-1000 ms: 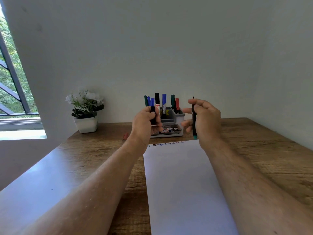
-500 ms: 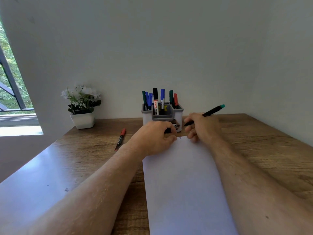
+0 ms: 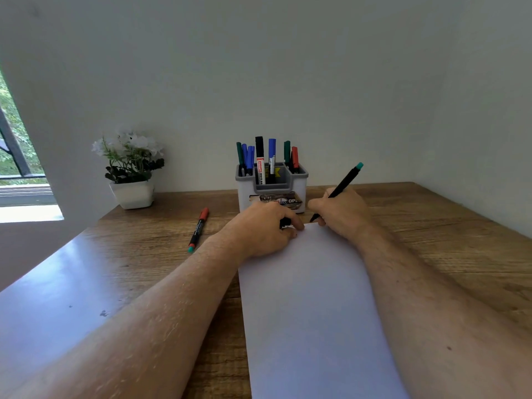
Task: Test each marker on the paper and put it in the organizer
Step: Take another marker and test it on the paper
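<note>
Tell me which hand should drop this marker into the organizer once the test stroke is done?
Right. The right hand already grips the black marker, directly before the organizer. The left hand rests on the paper, holding what looks like the cap.

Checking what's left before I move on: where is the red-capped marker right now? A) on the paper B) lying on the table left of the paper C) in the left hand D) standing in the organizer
B: the red-capped marker lies flat on the wooden table, left of the paper, clear of both hands.
</note>
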